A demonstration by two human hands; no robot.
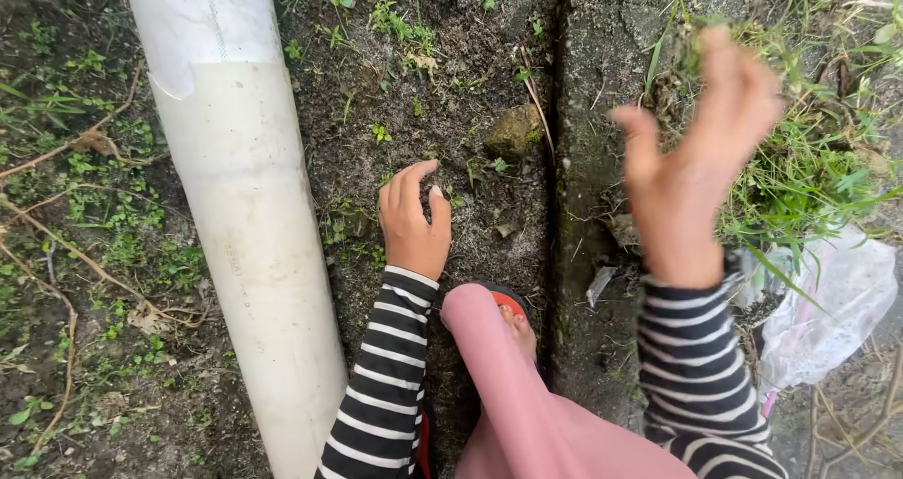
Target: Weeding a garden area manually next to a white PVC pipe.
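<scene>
Outdoors; we saw mossy damp concrete slab [442, 93] with dark crack right of left hand [414, 220], white pipe [235, 187] lying left of it. Left hand pressed fingers curled on moss, holding nothing. Right hand [701, 159] raised, blurred, pinching tuft of pulled weeds [691, 41] at fingertips; grass clump [809, 173] beyond, plastic bag [828, 300] below

- Daylight was soft and even, with no hard shadows on the soil.
- The white pipe [246, 215] was bright, nearly washed out along its upper length.
- The right hand [701, 159] was smeared by motion blur.
- The left hand [414, 220] and ground stayed sharp.
- The crack [557, 159] lay dark.
</scene>
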